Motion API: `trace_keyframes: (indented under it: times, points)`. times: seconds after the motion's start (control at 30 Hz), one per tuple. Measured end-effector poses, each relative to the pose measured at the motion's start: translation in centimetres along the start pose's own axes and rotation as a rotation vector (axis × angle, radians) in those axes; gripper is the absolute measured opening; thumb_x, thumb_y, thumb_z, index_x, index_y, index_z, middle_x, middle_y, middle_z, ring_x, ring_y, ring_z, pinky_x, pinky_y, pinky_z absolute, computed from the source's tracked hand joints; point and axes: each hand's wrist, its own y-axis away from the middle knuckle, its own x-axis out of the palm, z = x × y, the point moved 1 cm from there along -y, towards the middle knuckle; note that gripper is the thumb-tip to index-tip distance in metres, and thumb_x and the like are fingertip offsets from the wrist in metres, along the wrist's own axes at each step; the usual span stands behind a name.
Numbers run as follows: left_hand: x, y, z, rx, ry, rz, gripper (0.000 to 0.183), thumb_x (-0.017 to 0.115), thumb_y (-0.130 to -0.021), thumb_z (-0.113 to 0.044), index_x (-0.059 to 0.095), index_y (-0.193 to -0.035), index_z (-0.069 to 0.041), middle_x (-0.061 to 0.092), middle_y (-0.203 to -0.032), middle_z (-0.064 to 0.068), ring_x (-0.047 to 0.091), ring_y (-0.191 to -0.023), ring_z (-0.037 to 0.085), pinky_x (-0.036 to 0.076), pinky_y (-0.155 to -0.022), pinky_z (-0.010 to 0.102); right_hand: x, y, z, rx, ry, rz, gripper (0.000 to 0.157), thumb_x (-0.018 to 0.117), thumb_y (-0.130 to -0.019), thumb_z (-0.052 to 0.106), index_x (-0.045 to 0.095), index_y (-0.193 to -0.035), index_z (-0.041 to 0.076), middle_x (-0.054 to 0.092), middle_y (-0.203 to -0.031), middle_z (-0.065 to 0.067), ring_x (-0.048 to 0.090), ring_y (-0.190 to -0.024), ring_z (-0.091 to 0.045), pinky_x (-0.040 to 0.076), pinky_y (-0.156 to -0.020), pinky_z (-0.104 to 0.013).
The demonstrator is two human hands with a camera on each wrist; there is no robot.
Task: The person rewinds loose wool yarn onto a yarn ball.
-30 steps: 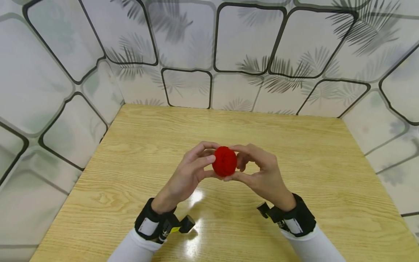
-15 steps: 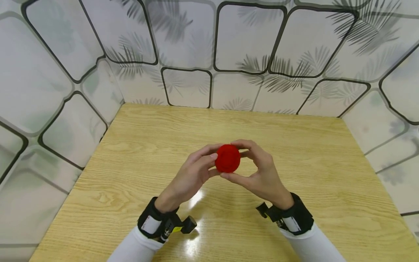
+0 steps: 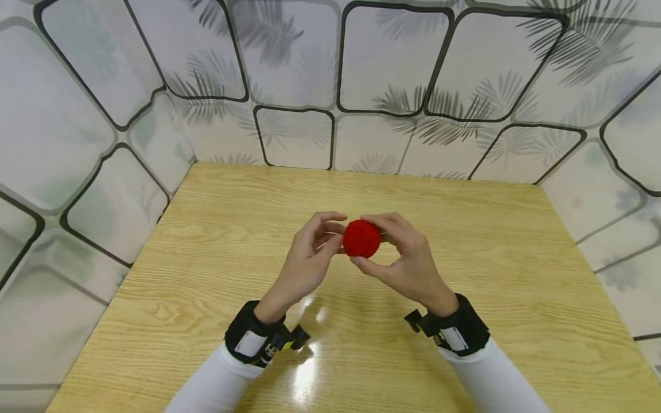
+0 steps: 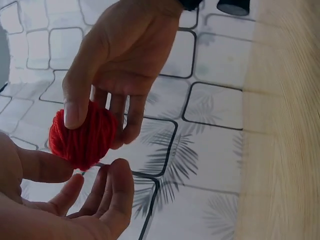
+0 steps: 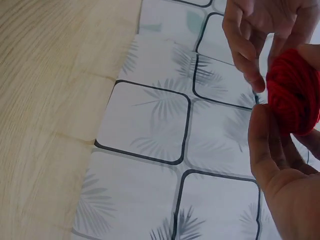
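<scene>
A ball of red yarn (image 3: 361, 238) is up off the table between both hands, its wound strands plain in the left wrist view. My right hand (image 3: 408, 258) pinches it, thumb at the near lower side and fingers over the far top. On the left side, my left hand (image 3: 310, 258) has its thumb tip at the yarn ball's edge. Its index finger is lifted away. Seen from the left wrist, the left fingers (image 4: 120, 190) curve loosely below the yarn, with a gap to it. Some of the left fingertips are hidden behind the ball in the head view.
A light wooden table (image 3: 248, 229) spreads under both hands. Around its back and sides stand pale panels (image 3: 299, 51) with dark outlines and leaf prints. Each wrist wears a black band (image 3: 253, 335) with a small camera, above white sleeves.
The yarn ball has turned in the fingers and moved slightly away from the body. My left fingers have loosened and spread from it, while the right hand keeps holding it.
</scene>
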Motion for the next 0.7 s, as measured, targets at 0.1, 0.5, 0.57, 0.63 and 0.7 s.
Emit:
trace_keyframes:
  times: [0.1, 0.5, 0.57, 0.63, 0.7]
  points:
    - [-0.4, -0.6, 0.8, 0.055, -0.127, -0.019, 0.035, 0.046, -0.092, -0.005, 0.050, -0.125, -0.015, 0.054, -0.113, 0.008, 0.058, -0.097, 0.023, 0.049, -0.079, 0.035, 0.4, 0.1, -1.5, 0.070, 0.008, 0.021, 0.055, 0.077, -0.065, 0.001, 0.056, -0.115, -0.003, 0.055, -0.106, -0.016, 0.056, -0.092, -0.023, 0.052, -0.069, -0.032]
    - [-3.0, -4.2, 4.7, 0.171, -0.603, 0.212, 0.051, 0.067, -0.080, -0.019, 0.048, -0.127, -0.010, 0.054, -0.117, 0.001, 0.056, -0.094, 0.013, 0.048, -0.076, 0.024, 2.1, 0.3, -9.4, 0.323, 0.022, 0.177, 0.062, 0.077, -0.070, 0.029, 0.053, -0.123, 0.006, 0.055, -0.112, -0.005, 0.059, -0.090, -0.018, 0.050, -0.072, -0.027]
    - [-3.3, -4.8, 5.0, 0.156, -0.663, 0.247, 0.052, 0.068, -0.080, -0.023, 0.048, -0.126, -0.008, 0.055, -0.116, 0.002, 0.056, -0.093, 0.014, 0.048, -0.076, 0.025, 2.2, 0.1, -10.1, 0.363, 0.018, 0.199, 0.063, 0.078, -0.069, 0.027, 0.052, -0.122, 0.005, 0.056, -0.114, -0.007, 0.060, -0.089, -0.019, 0.050, -0.073, -0.029]
    - [-3.7, -5.6, 5.5, 0.124, -0.716, 0.281, 0.053, 0.068, -0.081, -0.025, 0.048, -0.126, -0.007, 0.056, -0.117, 0.004, 0.056, -0.094, 0.018, 0.048, -0.077, 0.027, 2.3, -0.1, -10.9, 0.412, 0.011, 0.223, 0.063, 0.078, -0.069, 0.026, 0.052, -0.123, 0.005, 0.056, -0.115, -0.008, 0.061, -0.089, -0.019, 0.050, -0.073, -0.028]
    - [-4.0, -6.4, 6.2, 0.092, -0.765, 0.313, 0.052, 0.067, -0.082, -0.027, 0.049, -0.126, -0.006, 0.056, -0.116, 0.004, 0.057, -0.096, 0.020, 0.047, -0.077, 0.026, 2.5, -0.2, -11.9, 0.455, 0.011, 0.247, 0.062, 0.078, -0.069, 0.025, 0.053, -0.122, 0.005, 0.058, -0.114, -0.008, 0.061, -0.089, -0.020, 0.050, -0.072, -0.027]
